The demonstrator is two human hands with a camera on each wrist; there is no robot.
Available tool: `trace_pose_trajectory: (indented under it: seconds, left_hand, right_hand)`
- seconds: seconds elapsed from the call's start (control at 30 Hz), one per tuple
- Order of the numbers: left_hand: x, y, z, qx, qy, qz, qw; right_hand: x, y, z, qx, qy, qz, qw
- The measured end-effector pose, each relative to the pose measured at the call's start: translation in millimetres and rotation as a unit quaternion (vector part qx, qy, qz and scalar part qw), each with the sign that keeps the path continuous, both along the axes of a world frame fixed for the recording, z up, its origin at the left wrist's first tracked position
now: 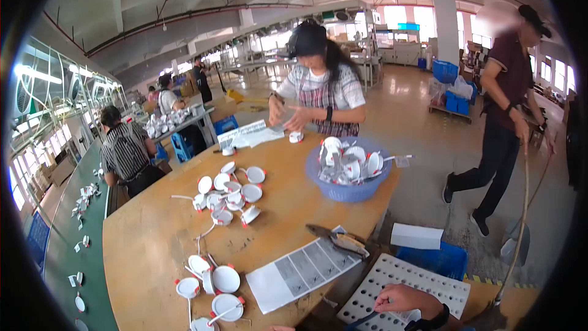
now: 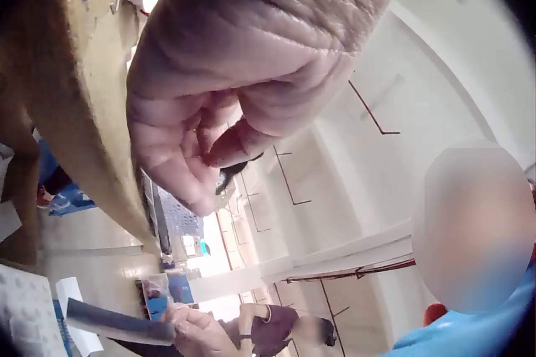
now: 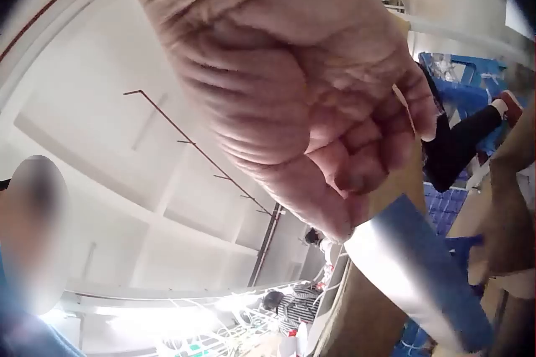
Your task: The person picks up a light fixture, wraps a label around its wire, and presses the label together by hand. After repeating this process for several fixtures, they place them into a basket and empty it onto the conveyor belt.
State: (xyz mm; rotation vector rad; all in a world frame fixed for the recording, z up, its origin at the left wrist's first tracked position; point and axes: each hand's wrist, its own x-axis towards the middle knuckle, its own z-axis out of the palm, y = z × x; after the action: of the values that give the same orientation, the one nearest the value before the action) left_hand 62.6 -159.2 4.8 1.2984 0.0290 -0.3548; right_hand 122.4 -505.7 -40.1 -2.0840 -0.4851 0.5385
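Observation:
My right hand point(image 1: 404, 299) is over a white board with rows of round holes point(image 1: 392, 270). Its thumb and fingers pinch one end of a flat glossy strip point(image 3: 419, 277), dark in the left wrist view and shiny white to blue in the right wrist view. A thin pale sliver point(image 3: 404, 110) shows near the fingers of that hand. My left hand point(image 2: 243, 64) is beside the table edge, its fingers loosely bent and nothing visible in them. Only a bit of it enters the head view at the bottom. A printed sheet point(image 1: 303, 274) lies on the wooden table point(image 1: 147, 233) nearby.
White round lamps point(image 1: 226, 279) lie in groups along the table's left side. A purple basket point(image 1: 343, 191) heaped with more lamps stands at the far right corner. Across the table a person point(image 1: 324, 86) handles small parts. Another person point(image 1: 505, 98) with a long stick walks at right.

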Motion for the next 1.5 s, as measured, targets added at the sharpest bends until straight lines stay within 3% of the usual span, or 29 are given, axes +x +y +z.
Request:
trace_pose_trajectory:
  seconds: [0.07,0.13,0.3,0.33,0.37,0.43,0.5,0.67,0.9,0.97,1.0,1.07,1.13,1.2,1.27,1.3,1.37,1.43,1.5]
  left_hand:
    - [-5,0,17,-0.019,-0.055,0.014,0.998]
    - [-11,-6,51,-0.03,-0.201,0.004,0.979]
    - [-36,-30,107,-0.112,-0.475,0.04,0.872]
    - [-27,-12,109,-0.125,-0.53,-0.102,0.833]
    - [-35,-23,113,-0.184,-0.543,-0.067,0.817]
    - [-55,-26,119,-0.187,-0.495,-0.061,0.846]
    - [-57,-28,111,-0.182,-0.508,-0.058,0.84]
    - [-61,-13,93,-0.159,-0.488,-0.141,0.847]
    - [-74,-29,80,-0.208,-0.47,-0.036,0.857]
    - [-60,-32,74,-0.22,-0.546,-0.016,0.808]
    - [-42,-41,62,-0.233,-0.623,0.009,0.747]
    - [-35,-38,61,-0.207,-0.616,-0.033,0.759]
    - [-50,3,79,-0.114,-0.44,-0.168,0.875]
    - [-47,18,51,-0.033,-0.395,-0.161,0.904]
    - [-53,24,41,0.052,-0.144,-0.163,0.975]
    - [-57,21,29,0.077,-0.078,-0.148,0.983]
    - [-64,15,10,0.025,0.032,-0.178,0.983]
    - [-66,6,10,0.015,0.066,-0.17,0.983]
    - [-64,-6,17,0.052,-0.034,-0.099,0.993]
  right_hand:
    - [1,6,7,0.011,-0.022,0.033,0.999]
    - [-2,10,2,0.025,-0.026,0.052,0.998]
    - [-7,24,13,0.023,-0.052,0.099,0.993]
    - [-9,28,17,0.026,-0.042,0.096,0.994]
    - [-12,31,19,0.019,-0.042,0.091,0.995]
    - [-10,36,15,0.031,-0.064,0.113,0.991]
    - [-12,44,21,0.017,-0.048,0.111,0.993]
    - [-16,58,22,0.015,-0.027,0.123,0.992]
    - [-18,61,18,0.009,-0.023,0.128,0.991]
    - [-17,64,18,0.011,-0.02,0.125,0.992]
    - [-17,63,19,0.009,-0.021,0.119,0.993]
    - [-17,64,20,0.014,-0.016,0.112,0.993]
    - [-16,67,22,0.008,-0.027,0.099,0.995]
    - [-18,72,28,0.009,-0.051,0.066,0.996]
    - [-19,79,41,0.008,-0.089,0.054,0.995]
    - [-19,85,52,0.019,-0.117,0.061,0.991]
    - [-23,95,69,0.036,-0.184,0.073,0.98]
    - [-27,108,79,0.05,-0.291,0.103,0.95]
    - [-34,121,88,0.074,-0.382,0.152,0.908]
